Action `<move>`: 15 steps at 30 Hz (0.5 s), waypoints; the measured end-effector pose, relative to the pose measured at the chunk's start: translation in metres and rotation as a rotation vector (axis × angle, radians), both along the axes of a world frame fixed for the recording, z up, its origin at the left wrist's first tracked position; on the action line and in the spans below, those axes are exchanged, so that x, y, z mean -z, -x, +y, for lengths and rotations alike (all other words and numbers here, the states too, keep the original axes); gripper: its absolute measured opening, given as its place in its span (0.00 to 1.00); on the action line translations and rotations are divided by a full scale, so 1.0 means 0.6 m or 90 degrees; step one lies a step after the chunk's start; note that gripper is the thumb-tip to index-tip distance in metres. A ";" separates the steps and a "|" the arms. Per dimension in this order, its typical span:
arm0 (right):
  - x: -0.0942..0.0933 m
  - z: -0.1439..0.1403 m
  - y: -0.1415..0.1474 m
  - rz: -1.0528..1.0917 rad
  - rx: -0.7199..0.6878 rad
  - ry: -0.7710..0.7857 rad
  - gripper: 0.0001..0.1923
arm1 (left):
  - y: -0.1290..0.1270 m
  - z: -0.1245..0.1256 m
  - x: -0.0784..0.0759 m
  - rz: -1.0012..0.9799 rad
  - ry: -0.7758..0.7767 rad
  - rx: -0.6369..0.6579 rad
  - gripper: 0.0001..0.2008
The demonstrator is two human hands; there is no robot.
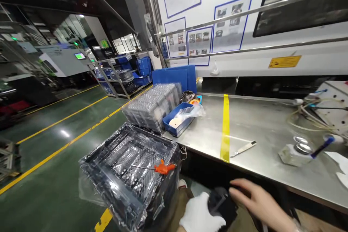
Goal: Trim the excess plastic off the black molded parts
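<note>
In a white glove, my left hand (199,215) is closed around a dark black part (223,203) low in the view, over my lap. The part's exact kind is not clear. My bare right hand (254,199) is just right of it, fingers stretched out and slightly blurred, the fingertips close to the part's edge; whether they touch it I cannot tell. To the left, an orange-handled air blow gun (164,168) with a thin metal nozzle lies on a black crate (106,179) lined with clear plastic film.
The steel bench (201,137) has a front edge just beyond my hands. On it are a slim knife-like tool (244,148), a glass jar (295,154), a blue bin (178,130) and hoses. Stacked wrapped trays (152,105) stand behind the crate.
</note>
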State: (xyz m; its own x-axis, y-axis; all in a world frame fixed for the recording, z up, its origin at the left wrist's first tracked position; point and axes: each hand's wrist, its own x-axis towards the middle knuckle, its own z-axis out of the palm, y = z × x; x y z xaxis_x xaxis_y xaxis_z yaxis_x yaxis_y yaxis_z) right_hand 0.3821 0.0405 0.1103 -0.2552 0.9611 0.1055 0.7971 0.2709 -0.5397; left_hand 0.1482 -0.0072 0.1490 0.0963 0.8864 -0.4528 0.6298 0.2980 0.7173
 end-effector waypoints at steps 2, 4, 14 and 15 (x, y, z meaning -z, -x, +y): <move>-0.001 0.081 -0.035 -0.035 0.024 -0.003 0.17 | 0.055 -0.001 -0.024 -0.145 0.011 -0.081 0.19; 0.006 0.154 -0.075 -0.067 0.075 -0.030 0.18 | 0.088 -0.006 -0.041 -0.265 0.002 -0.115 0.18; 0.017 0.211 -0.078 -0.024 0.093 -0.065 0.30 | 0.092 -0.012 -0.104 -0.367 0.000 -0.211 0.24; 0.013 0.193 -0.071 -0.005 0.100 -0.059 0.30 | 0.092 -0.013 -0.100 -0.389 -0.006 -0.218 0.24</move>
State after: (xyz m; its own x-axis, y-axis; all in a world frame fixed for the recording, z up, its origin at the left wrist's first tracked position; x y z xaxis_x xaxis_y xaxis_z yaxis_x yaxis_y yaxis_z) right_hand 0.4246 0.1562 0.1023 -0.1042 0.9755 0.1939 0.8378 0.1911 -0.5115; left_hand 0.0929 -0.0152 0.2090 0.0463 0.9160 -0.3985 -0.0158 0.3995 0.9166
